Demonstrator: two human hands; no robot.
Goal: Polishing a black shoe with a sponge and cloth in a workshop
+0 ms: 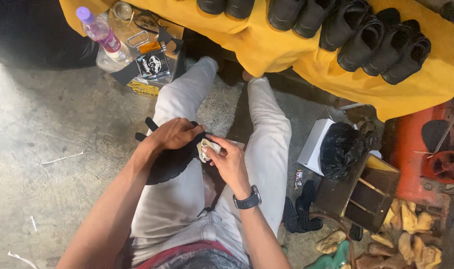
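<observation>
We held the black sandal [170,162] on our left thigh, our left hand [173,134] closed over its upper edge and straps to pin it, while our right hand [229,162] pinched a small, pale wad of cloth [205,148] between thumb and fingertips, pressed against the sandal's near side. To do this rubbing well, we judged, the left grip had to stay firm so the sandal would not slide off the trouser leg, and the cloth wanted short, even strokes with the thumb behind it, kept clear of the left fingers, which lay just beside it. A wristwatch [248,201] sat on our right wrist. Ahead of our knees a yellow cloth [267,47] carried a row of black shoes [366,35]; to its left stood a plastic bottle with a purple cap [100,30] and a small tin [152,64] on a box. At our right lay a black plastic bag [341,147] on a white box [314,144], a dark wooden box [366,192], more black sandals [299,209] on the floor and a heap of tan shoe lasts [411,234]. Nothing crowded the hands themselves.
</observation>
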